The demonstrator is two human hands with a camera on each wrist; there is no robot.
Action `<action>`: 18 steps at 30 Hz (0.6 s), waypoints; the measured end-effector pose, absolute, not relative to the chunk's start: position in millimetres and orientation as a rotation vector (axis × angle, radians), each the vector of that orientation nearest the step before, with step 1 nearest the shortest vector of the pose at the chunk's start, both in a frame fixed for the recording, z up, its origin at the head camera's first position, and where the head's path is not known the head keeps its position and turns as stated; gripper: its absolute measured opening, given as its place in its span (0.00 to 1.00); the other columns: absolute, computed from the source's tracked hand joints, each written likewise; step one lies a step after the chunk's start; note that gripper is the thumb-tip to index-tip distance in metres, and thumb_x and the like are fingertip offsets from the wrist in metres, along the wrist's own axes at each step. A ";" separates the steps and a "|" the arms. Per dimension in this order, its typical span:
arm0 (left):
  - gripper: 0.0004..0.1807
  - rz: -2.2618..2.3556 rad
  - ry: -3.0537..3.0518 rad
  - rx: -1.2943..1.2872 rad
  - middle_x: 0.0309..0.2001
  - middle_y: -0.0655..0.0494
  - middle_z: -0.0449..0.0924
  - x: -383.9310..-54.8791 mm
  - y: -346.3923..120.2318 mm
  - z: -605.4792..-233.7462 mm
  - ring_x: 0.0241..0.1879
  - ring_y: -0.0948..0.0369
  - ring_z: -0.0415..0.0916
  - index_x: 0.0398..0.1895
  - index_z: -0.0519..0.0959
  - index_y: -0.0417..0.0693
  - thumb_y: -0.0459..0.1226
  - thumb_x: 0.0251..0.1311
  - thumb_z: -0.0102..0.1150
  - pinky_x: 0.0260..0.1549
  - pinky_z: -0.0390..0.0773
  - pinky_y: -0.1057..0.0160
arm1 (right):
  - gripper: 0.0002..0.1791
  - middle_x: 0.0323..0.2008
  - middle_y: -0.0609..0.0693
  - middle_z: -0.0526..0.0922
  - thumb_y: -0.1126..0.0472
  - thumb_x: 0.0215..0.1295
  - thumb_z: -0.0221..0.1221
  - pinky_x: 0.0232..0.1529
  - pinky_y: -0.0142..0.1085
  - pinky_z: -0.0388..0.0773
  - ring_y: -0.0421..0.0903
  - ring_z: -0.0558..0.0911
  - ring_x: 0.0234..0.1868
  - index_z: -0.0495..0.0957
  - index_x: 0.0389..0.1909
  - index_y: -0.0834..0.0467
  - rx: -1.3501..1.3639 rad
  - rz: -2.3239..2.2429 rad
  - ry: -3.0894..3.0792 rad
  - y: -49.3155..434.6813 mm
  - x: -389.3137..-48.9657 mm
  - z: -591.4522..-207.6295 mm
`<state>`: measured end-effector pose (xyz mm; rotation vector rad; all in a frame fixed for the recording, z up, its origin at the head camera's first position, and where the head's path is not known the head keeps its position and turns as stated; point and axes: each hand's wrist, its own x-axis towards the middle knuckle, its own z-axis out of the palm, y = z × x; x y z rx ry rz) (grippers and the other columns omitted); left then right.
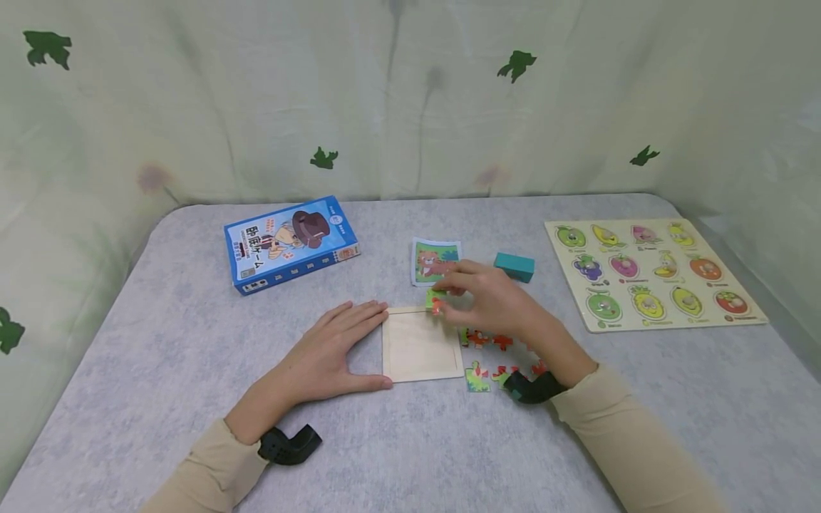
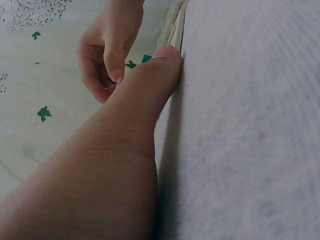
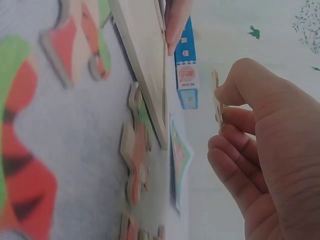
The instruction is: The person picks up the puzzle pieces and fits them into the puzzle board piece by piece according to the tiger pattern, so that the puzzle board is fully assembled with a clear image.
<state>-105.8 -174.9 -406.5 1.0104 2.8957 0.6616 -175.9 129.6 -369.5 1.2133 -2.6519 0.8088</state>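
Note:
A green and red wooden puzzle piece [image 1: 435, 301] is pinched between the thumb and fingers of my right hand [image 1: 484, 299], over the top right part of a square wooden puzzle frame [image 1: 420, 349]. In the right wrist view the puzzle piece [image 3: 217, 102] shows edge-on, raised above the table. My left hand [image 1: 336, 349] lies flat with the fingers straight, its fingertips and thumb at the left edge of the frame. Several loose pieces [image 1: 477, 377] with red and green print lie right of the frame, partly hidden under my right forearm.
Behind the frame lies a picture card [image 1: 428, 262] with a brown animal, beside a teal block [image 1: 514, 267]. A blue game box [image 1: 291, 242] stands at the back left. On the right lies a wooden fruit puzzle board [image 1: 654, 274].

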 end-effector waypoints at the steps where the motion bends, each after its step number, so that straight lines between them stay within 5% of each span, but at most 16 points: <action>1: 0.57 0.662 2.895 1.010 0.78 0.54 0.63 -105.9 -175.0 -406.5 0.79 0.55 0.57 0.78 0.65 0.45 0.70 0.53 0.67 0.80 0.50 0.47 | 0.13 0.53 0.51 0.86 0.57 0.64 0.67 0.38 0.35 0.85 0.43 0.84 0.40 0.88 0.47 0.55 1.213 0.815 -2.651 127.9 -175.4 -369.4; 5: 0.57 0.672 2.889 1.006 0.78 0.55 0.63 -106.1 -175.1 -406.6 0.79 0.55 0.57 0.78 0.65 0.46 0.70 0.53 0.66 0.80 0.50 0.47 | 0.13 0.57 0.54 0.85 0.57 0.64 0.68 0.41 0.38 0.87 0.44 0.86 0.42 0.88 0.47 0.56 1.231 0.845 -2.640 121.2 -173.5 -369.9; 18: 0.57 0.682 2.888 1.009 0.79 0.56 0.62 -106.4 -176.1 -407.4 0.79 0.55 0.57 0.79 0.64 0.46 0.71 0.53 0.66 0.80 0.50 0.47 | 0.14 0.47 0.47 0.83 0.55 0.63 0.70 0.41 0.32 0.84 0.41 0.82 0.40 0.88 0.47 0.56 1.279 0.826 -2.606 106.5 -168.3 -373.0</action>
